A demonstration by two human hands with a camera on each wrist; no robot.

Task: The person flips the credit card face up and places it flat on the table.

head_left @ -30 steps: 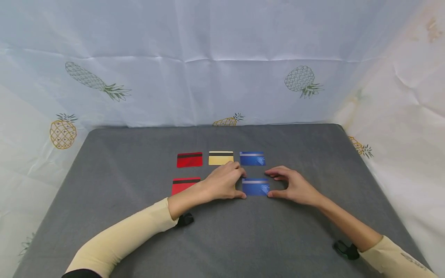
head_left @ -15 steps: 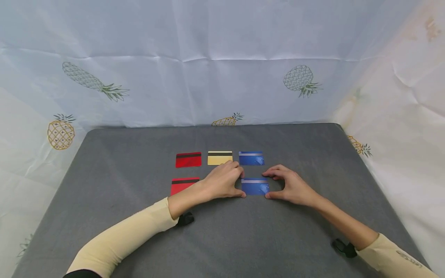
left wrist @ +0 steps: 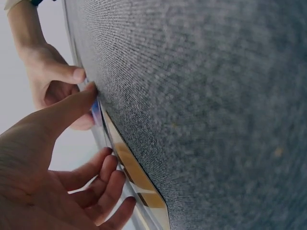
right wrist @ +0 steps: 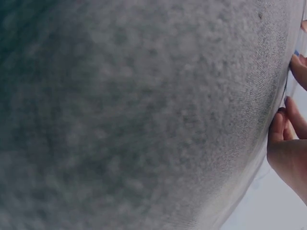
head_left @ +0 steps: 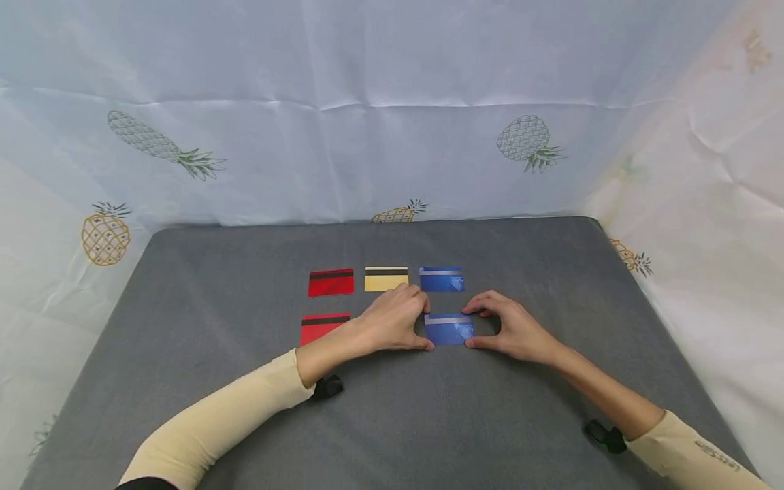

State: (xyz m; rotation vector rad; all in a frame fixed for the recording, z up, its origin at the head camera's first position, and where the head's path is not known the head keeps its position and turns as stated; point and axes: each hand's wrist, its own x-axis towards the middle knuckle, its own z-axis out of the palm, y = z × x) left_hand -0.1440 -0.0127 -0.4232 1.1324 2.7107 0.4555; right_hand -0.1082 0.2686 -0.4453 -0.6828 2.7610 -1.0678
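Observation:
In the head view a blue card (head_left: 448, 330) with a pale stripe lies between my hands. The thumb and fingers of my left hand (head_left: 392, 321) are at its left corners. My right hand (head_left: 519, 329) pinches its right corners the same way. Close behind stands a row of three cards: a red card (head_left: 331, 283), a yellow card (head_left: 386, 280) and another blue card (head_left: 442, 280). A second red card (head_left: 320, 329) is partly covered by my left forearm. Under my left fingers the left wrist view shows a yellow card (left wrist: 129, 165), hidden in the head view.
A grey cloth covers the table (head_left: 392, 422). White curtains printed with pineapples (head_left: 531, 139) rise at its back and sides. Black wrist straps (head_left: 605, 436) hang under both forearms.
My right hand has moved slightly left, and its thumb and fingers have closed onto the front blue card's right corners. The left hand has kept its place.

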